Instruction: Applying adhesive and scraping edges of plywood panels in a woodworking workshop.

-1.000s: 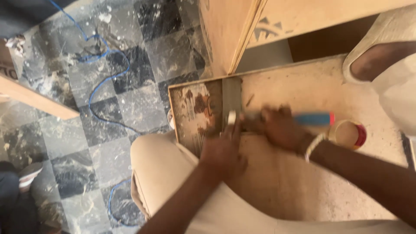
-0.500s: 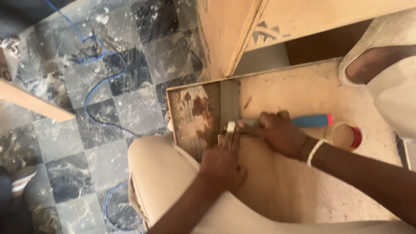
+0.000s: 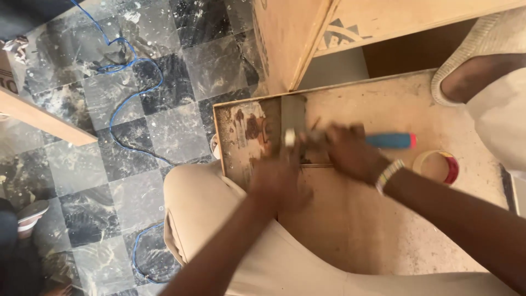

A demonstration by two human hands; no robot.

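My right hand [image 3: 346, 152] grips a tool with a blue handle and red end [image 3: 392, 141], lying across a dusty wooden board [image 3: 383, 219]. The tool's front end meets a small pale piece [image 3: 290, 137] near a grey strip [image 3: 293, 112] at the board's stained left corner [image 3: 246, 131]. My left hand [image 3: 276, 183] is blurred and presses down just below that spot; whether it holds anything is not visible. A beaded band sits on my right wrist [image 3: 388, 174].
A roll of tape [image 3: 438, 166] lies on the board right of the tool. A plywood cabinet [image 3: 307, 33] stands behind. Another person's foot in a pale shoe [image 3: 471, 71] rests at the top right. Blue cable [image 3: 131, 93] snakes over the checkered floor. My knee [image 3: 197, 208] is beside the board.
My left hand has slid down and left from the pale piece, now blurred with motion. My right hand and the blue-handled tool stay roughly in place.
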